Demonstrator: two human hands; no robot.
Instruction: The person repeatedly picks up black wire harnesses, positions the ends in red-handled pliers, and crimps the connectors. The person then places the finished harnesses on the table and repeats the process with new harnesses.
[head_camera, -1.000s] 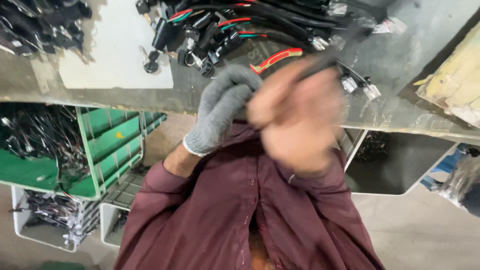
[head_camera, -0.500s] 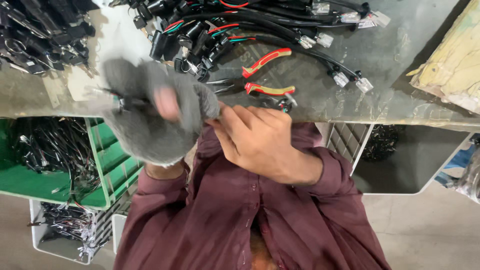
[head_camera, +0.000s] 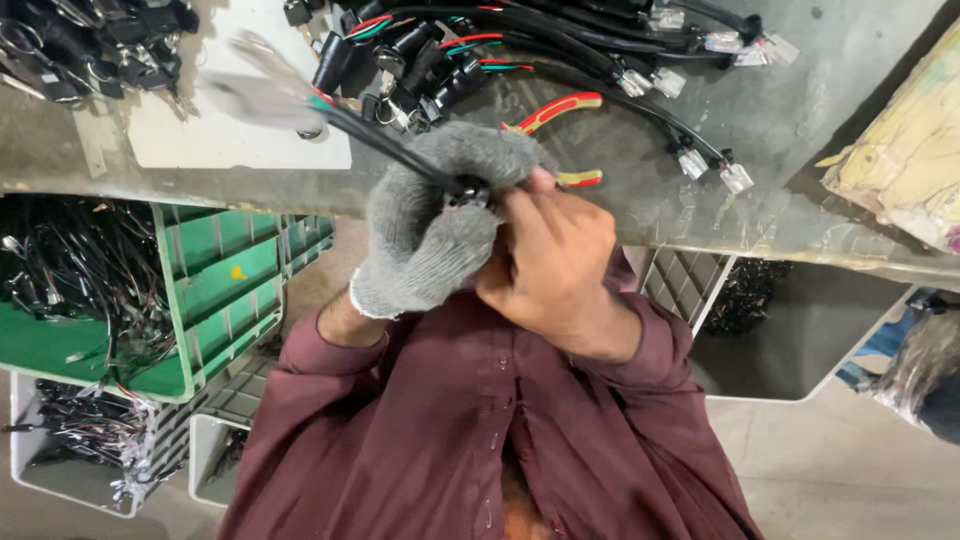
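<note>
The gloved left hand (head_camera: 425, 235) has its grip clenched round a black cable (head_camera: 385, 145) just below the table's near edge, where the cable meets a small black connector (head_camera: 468, 190). The bare right hand (head_camera: 555, 265) pinches that connector from the other side, fingers closed on it. The cable looks light and limp, so its free end (head_camera: 265, 90) whips and blurs; the connector is the stiff part and the sensible place to hold. The knitted glove should keep the smooth sheath from slipping. Red-handled pliers (head_camera: 555, 110) lie on the table (head_camera: 820, 120) near its front edge, beside more cable bundles (head_camera: 560, 40).
</note>
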